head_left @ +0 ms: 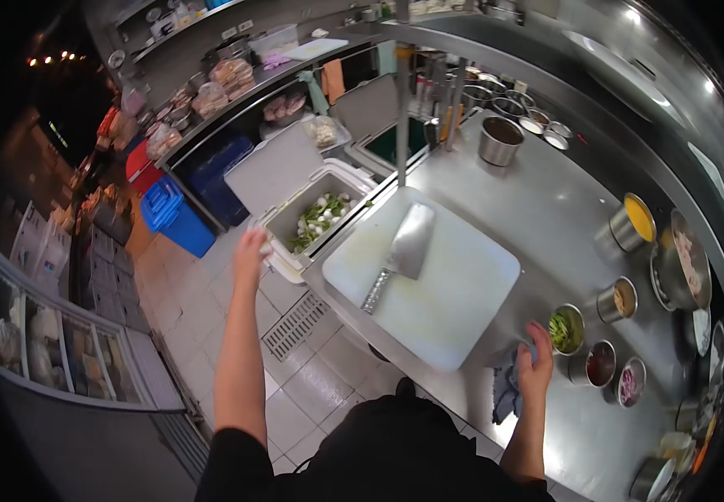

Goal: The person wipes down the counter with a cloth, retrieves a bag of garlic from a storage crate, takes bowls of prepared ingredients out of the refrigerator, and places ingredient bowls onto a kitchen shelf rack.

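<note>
My left hand (251,244) is beside the near corner of an open white bin (282,266). Its fingers are blurred, so whether they grip anything is unclear. Green leaves and white pieces (322,219) lie inside the bin. My right hand (535,366) is open, thumb and fingers apart, over the counter's front edge. Close to it are a dark cloth (506,391) and a metal container of chopped green vegetable (564,328). Between my hands, a cleaver (413,241) rests flat on a white cutting board (454,322), its handle toward me.
The steel counter (538,230) holds metal containers with dark sauce (601,365), chopped purple-red pieces (631,382) and yellow liquid (639,217). A tall pot (500,140) stands farther back. Left are a blue bin (176,219) and a floor drain (295,324). A post (403,117) rises behind the board.
</note>
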Tool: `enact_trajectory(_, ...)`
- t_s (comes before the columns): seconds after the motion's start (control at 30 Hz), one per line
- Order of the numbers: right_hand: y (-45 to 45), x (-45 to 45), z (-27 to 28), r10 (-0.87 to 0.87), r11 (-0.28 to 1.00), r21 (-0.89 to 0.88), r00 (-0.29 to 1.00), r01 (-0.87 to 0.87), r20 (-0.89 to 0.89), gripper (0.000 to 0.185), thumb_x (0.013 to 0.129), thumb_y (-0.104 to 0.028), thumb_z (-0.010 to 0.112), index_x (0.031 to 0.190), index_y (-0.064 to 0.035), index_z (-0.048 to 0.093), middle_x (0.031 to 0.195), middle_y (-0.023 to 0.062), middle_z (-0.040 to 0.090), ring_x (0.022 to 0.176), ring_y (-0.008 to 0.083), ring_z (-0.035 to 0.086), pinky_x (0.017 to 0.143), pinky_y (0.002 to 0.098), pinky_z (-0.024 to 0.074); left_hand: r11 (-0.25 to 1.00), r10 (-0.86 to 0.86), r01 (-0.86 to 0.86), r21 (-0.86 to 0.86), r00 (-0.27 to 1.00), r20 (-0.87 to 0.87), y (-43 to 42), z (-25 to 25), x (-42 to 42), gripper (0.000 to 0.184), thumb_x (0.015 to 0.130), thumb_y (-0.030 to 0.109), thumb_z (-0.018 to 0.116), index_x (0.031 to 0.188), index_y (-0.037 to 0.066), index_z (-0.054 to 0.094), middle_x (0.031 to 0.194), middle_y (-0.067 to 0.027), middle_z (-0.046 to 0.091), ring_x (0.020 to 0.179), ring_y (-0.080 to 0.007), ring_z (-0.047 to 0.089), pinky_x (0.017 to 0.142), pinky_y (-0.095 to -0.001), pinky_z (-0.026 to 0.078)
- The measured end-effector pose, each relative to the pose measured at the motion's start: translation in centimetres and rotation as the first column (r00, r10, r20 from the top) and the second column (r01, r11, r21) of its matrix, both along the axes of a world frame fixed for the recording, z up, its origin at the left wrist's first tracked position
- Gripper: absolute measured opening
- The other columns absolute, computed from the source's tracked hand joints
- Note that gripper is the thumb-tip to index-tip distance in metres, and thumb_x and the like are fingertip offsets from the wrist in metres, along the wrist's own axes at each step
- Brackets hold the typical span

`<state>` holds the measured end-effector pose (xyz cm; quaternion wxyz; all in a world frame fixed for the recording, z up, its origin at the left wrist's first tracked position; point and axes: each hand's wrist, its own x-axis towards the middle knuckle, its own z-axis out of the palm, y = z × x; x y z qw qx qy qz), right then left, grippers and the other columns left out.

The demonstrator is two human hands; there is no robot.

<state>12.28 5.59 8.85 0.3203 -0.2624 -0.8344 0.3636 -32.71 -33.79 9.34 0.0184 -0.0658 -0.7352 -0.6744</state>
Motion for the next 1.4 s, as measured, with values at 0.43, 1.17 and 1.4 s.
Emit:
enact_trajectory(0.43, -22.1, -25.2, -0.6, 0.734, 0.542, -0.504, 0.671, -0.672, -0.105, 0.021, 0.092, -0.006, 0.055, 0.111, -0.0010, 0.064, 0.099, 0.0075, 0.067, 0.088, 0.0140, 0.064, 0.080, 0.0275, 0.0502, 0.757, -0.241, 0.459, -0.465, 0.857, 0.455, -15.3, -12.4, 1.9, 0.060, 0.095, 0.056, 0.046, 0.075, 0.004, 0.068, 0.061, -0.0108, 0.064, 0.064, -0.0188, 0.065, 0.063, -0.0312, 0.049)
enact_trajectory(1.17, -41.8, -59.5, -33.2, -0.496, -0.188, -0.888, 0.739, 0.420, 0.455, 0.069, 0.089, -0.071, 0.043, 0.105, -0.0051, 0.058, 0.071, 0.0121, 0.059, 0.051, 0.0234, 0.056, 0.044, 0.0349, 0.0503, 0.318, -0.045, 0.306, -0.897, 0.950, 0.308, -56.4, -23.6, -44.2, 0.049, 0.094, 0.044, 0.046, 0.076, 0.003, 0.066, 0.076, -0.0171, 0.067, 0.076, -0.0364, 0.063, 0.071, -0.0486, 0.047)
enact_trajectory(1.4, -41.0, -60.3, -31.2, -0.640, -0.190, -0.763, 0.510, 0.618, 0.574, 0.062, 0.088, -0.069, 0.049, 0.095, -0.0090, 0.059, 0.062, 0.0070, 0.054, 0.044, 0.0189, 0.048, 0.038, 0.0332, 0.0425, 0.049, -0.309, 0.565, -0.824, 0.793, 0.525, -71.0, -24.7, -47.3, 0.043, 0.087, 0.035, 0.048, 0.061, 0.004, 0.064, 0.054, -0.0112, 0.062, 0.049, -0.0277, 0.060, 0.058, -0.0419, 0.050)
